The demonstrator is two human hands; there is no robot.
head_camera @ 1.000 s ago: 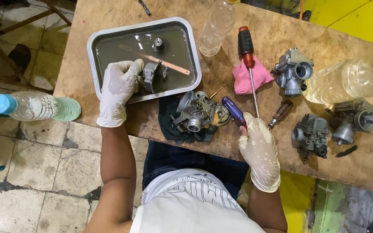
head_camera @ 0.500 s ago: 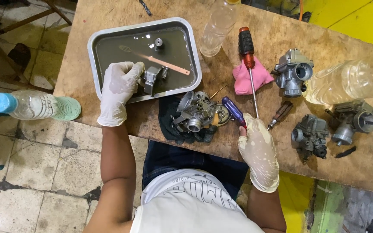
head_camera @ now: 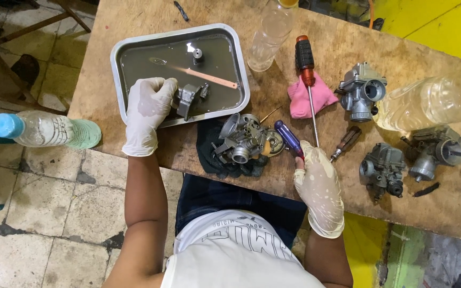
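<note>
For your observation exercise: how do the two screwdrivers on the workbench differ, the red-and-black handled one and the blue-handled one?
The red-and-black screwdriver lies free, its long bare shaft crossing a pink rag; the blue-handled screwdriver is gripped by the gloved right hand. The red-and-black handle is thick and opaque; the blue one looks slimmer and translucent, its shaft hidden. Both lie on the wooden bench near the dismantled carburettor.

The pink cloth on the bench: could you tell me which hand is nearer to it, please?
Right. The right hand lies just below the pink cloth, gripping a blue-handled screwdriver; the left hand is at the metal tray, farther away.
</note>
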